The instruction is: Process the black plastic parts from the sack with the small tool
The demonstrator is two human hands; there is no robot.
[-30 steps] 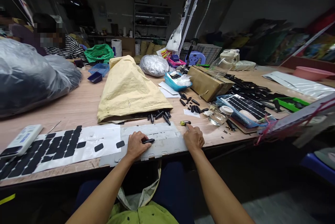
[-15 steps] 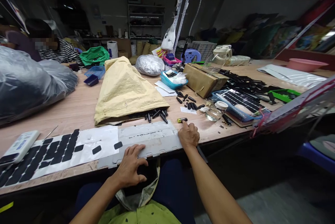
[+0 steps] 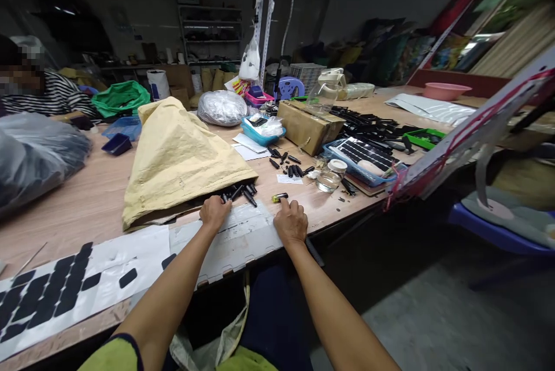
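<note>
My left hand [image 3: 215, 212] reaches to the mouth of a tan sack [image 3: 177, 157], its fingers closed at a small heap of black tapered tubular pieces [image 3: 248, 192]. The fingertips hide whatever they grip there. My right hand [image 3: 291, 222] rests near the table edge with its fingers curled. At its index fingertip lies a short yellow-green and black piece [image 3: 280, 197]. A dark bar [image 3: 314, 252] shows below the right wrist, and I cannot tell if the hand holds it. A grey-white board [image 3: 247, 244] lies beneath and between my hands.
A white sheet with black rounded patches [image 3: 102, 284] covers the left front. Beyond my right hand are more black pieces [image 3: 296, 171], a clear jar [image 3: 330, 177], a blue tray [image 3: 368, 166] and a cardboard box [image 3: 309, 128]. A person in a striped top [image 3: 56, 93] sits far left.
My left hand has moved forward from the board's front edge to the black pieces, its spread fingers closing. My right hand stays by the yellow-green piece. The view has turned right.
</note>
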